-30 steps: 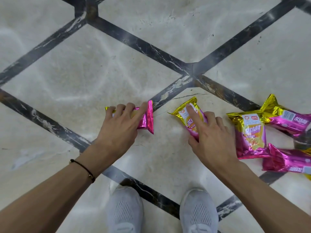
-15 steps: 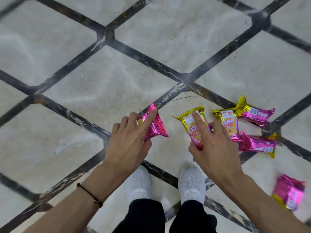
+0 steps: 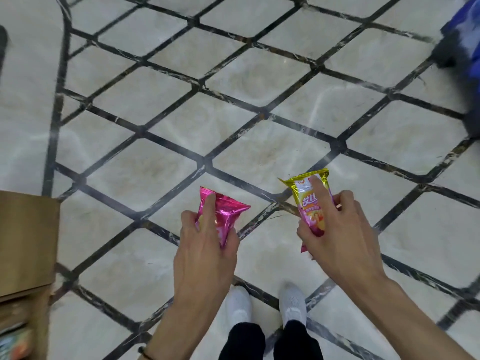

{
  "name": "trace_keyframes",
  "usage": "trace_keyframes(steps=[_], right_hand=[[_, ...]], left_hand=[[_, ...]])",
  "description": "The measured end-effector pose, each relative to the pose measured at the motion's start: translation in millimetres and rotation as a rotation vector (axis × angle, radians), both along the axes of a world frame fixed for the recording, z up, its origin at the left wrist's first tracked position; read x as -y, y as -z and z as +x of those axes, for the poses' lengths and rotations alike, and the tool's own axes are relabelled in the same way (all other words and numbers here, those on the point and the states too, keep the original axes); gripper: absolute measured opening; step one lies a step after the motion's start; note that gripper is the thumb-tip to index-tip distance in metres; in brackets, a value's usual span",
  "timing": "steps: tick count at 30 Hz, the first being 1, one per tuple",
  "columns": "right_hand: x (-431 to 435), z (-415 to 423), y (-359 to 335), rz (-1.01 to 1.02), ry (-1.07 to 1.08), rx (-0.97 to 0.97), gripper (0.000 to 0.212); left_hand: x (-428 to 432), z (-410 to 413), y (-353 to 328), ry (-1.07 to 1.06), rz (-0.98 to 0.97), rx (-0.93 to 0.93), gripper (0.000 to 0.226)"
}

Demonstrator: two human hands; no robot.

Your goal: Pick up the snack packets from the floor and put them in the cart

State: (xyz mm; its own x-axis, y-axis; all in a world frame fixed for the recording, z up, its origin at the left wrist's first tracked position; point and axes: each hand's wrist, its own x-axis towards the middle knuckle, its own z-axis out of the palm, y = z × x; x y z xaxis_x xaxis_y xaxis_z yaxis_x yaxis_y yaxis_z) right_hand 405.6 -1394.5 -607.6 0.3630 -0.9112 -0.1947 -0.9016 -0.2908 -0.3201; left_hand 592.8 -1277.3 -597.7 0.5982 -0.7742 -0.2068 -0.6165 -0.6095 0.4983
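The left hand is curled round a shiny pink foil snack packet, with the forefinger laid straight along its face and the thumb under its lower edge. The packet's crimped top end points up and away from the person. A thin black band sits on that wrist.

The right hand grips a gold-and-pink foil snack packet with an orange printed label. Its forefinger stretches up toward the gold crimped top and the other fingers wrap round the far side. Both packets are held in the air above the floor, level with each other and well apart.

Below the hands stand two white mesh shoes and black trouser legs. They stand on a pale marble floor crossed by dark diamond-pattern strips. A brown cardboard box sits at the left edge. A blurred blue and black object lies at the upper right; what it is cannot be told.
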Motion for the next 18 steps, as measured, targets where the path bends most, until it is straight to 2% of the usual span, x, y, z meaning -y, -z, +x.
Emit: trace_keyframes(steps=[9, 15, 18], right_hand=[[10, -14, -215, -0.085, 0.072, 0.085, 0.070], [1, -22, -329, -0.146, 0.037, 0.151, 0.071], [-10, -26, -375, -0.176, 0.034, 0.195, 0.069]], left_hand=[[26, 20, -224, -0.158, -0.172, -0.017, 0.068], [15, 18, -337, -0.179, -0.236, -0.040, 0.072], [4, 16, -374, -0.187, -0.247, 0.017, 0.070]])
